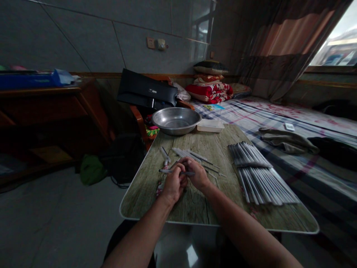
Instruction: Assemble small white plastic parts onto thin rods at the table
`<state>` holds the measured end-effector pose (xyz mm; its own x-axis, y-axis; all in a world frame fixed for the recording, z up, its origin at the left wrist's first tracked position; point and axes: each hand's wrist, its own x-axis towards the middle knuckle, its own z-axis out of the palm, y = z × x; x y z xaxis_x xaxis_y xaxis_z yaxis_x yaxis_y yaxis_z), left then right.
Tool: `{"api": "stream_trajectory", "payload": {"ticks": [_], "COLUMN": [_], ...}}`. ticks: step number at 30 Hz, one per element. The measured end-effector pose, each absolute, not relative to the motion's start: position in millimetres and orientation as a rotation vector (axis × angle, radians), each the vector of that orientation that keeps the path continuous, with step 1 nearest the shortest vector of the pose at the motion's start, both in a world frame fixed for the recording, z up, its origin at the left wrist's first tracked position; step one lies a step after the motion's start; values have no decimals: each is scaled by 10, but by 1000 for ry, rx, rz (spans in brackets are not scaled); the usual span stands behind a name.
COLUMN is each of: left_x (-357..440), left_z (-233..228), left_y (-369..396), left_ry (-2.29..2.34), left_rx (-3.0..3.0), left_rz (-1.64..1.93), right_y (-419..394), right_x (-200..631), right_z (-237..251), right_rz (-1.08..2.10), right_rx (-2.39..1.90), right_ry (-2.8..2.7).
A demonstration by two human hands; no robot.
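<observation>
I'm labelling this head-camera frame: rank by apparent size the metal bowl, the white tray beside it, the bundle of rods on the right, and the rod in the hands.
1. bundle of rods, though nearest the camera
2. metal bowl
3. white tray
4. rod held by left hand and right hand

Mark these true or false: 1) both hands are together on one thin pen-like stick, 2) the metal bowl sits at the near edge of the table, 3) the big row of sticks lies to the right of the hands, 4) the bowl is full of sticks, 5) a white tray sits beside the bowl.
1) True. The left hand and right hand meet on a thin stick just above the table.
2) False. The metal bowl is at the far edge.
3) True. The row of sticks lies to the right of the hands.
4) False. The bowl looks empty.
5) True. The white tray is beside the bowl, on its right; I cannot tell if they touch.
</observation>
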<state>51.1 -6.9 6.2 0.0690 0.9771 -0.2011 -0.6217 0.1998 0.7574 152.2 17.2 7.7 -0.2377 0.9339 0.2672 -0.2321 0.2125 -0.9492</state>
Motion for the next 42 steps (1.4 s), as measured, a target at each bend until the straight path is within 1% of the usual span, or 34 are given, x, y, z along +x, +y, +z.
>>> {"api": "stream_trajectory", "payload": {"ticks": [4, 10, 15, 19, 22, 24, 28, 31, 36, 38, 42], "left_x": [517, 436, 257, 180, 162, 133, 20, -61, -101, -93, -79], "left_z": [46, 56, 75, 83, 69, 53, 34, 42, 79, 89, 86], "left_y": [-73, -71, -1, 20, 5, -4, -17, -42, -87, -89, -77], "left_ry": [803, 766, 879, 908, 908, 901, 914, 1030, 1148, 1170, 1174], "left_rx": [560, 604, 760, 839, 952, 1105, 1508, 1759, 2002, 2056, 2119], "left_rz": [1315, 1299, 1405, 1417, 1289, 1152, 858, 648, 390, 327, 282], "right_y": [154, 171, 239, 184, 60, -40, -235, -344, -448, -487, -564], "right_x": [1521, 1512, 1600, 1726, 1798, 1855, 2128, 2526, 3340, 3609, 3954], "right_z": [102, 105, 87, 242, 461, 619, 912, 1064, 1099, 1068, 982], "right_rz": [1254, 1322, 1126, 1005, 971, 901, 743, 629, 235, 223, 335], "right_rx": [-763, -734, -933, -1018, -1026, -1136, -1468, -1640, -1955, -2140, -2393], "right_ry": [-1366, -1434, -1651, -1972, -2258, -2373, -2388, -2330, -2212, -2119, -2020]}}
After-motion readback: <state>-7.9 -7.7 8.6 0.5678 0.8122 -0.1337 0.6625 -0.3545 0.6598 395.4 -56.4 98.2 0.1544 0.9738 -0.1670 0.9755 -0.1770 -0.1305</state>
